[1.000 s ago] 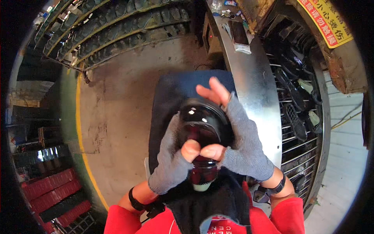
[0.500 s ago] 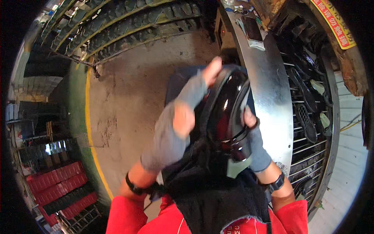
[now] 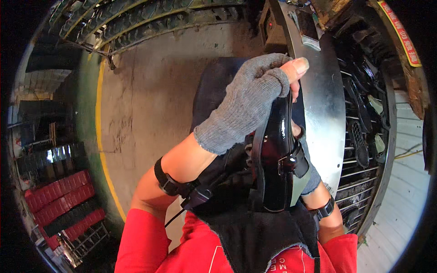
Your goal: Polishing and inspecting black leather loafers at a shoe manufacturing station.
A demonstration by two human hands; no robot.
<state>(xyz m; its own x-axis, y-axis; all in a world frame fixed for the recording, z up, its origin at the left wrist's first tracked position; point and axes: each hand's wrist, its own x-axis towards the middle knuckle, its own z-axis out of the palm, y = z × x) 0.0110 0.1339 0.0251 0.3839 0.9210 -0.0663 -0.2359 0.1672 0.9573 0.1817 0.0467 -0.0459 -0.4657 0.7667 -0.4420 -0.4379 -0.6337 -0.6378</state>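
A glossy black leather shoe with a strap and a shiny buckle is held over my lap, its toe pointing away from me. A pale green block, which looks like a shoe last, shows at its opening. My left hand, in a grey fingerless glove, is closed over the toe end and hides it. My right hand, gloved alike, grips the shoe from its right side; the shoe covers most of those fingers. A black apron lies beneath.
At my right runs a metal bench bearing a dark flat object. Beyond it, a barred rack holds several dark shoes. Shelves of shoe lasts or shoes stand far off. Red slatted panels are at the left.
My left hand has swung from the shoe's left side onto its toe and closed there. The shoe has turned and come a little nearer to me, with the buckle side more in sight.
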